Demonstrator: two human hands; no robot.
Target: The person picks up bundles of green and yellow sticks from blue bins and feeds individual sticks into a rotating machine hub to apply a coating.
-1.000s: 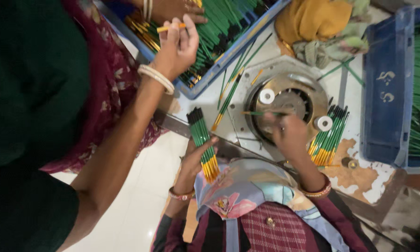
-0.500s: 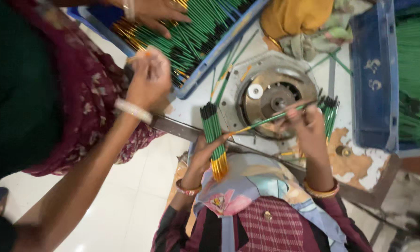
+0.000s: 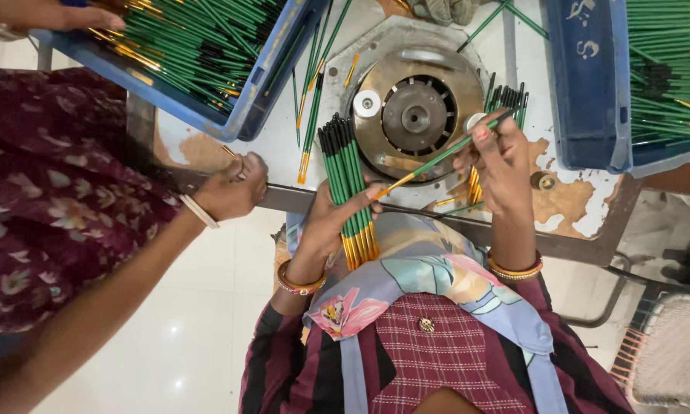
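My hands at the blue crate of pencils, a co-worker opposite.
My right hand (image 3: 234, 188) is clenched at the worktop (image 3: 283, 146) edge, on what I cannot tell; my left hand (image 3: 80, 15) lies on the green pencils (image 3: 199, 46) in the blue plastic crate (image 3: 272, 96), its grip half cropped. They lie diagonally, gold ends lower left. Beyond, a round metal disc machine (image 3: 414, 115) and the co-worker's hands (image 3: 329, 222) with a bundle (image 3: 349, 192), dark tips away from her, crowd the chipped surface.
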